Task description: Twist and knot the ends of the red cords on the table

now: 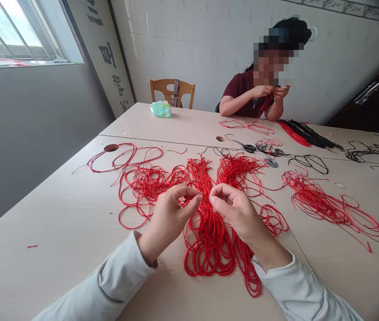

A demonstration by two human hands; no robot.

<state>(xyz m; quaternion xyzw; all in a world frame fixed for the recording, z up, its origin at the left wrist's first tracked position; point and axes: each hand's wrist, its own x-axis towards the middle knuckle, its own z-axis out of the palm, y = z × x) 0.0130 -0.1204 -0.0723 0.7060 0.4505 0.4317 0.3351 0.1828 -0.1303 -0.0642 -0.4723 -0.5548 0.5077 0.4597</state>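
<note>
And here, square under the hands, lies the main bundle [209,249], thick red cords with a rope-like twist, laid on the table [58,232], folded into loops at the near end and fraying into short tips at the far end. The left hand [171,216] and the right hand [241,216] hover over its middle, apart from each other by a narrow gap, thumb and forefinger drawn close on each; whether a strand is caught between them is too fine to tell. So how far along are we? Plenty looks done, I'd judge: that bundle reads as finished lengths, and the second bundle [239,171], just to its right, seems much the same. Plenty looks left, too! To the left of the main bundle sprawls a tangle of thin red cord [145,183], smooth and apparently unworked, and well off to its right lies another loose heap [326,207]. Beyond the bundle, the scissors [249,148] rest beside some black cord [269,149], untouched. Farther beyond, to the right, a co-worker's hands [271,92] are busy with red strands of their own. An exact count? Too many overlapping cords to call it.
</note>
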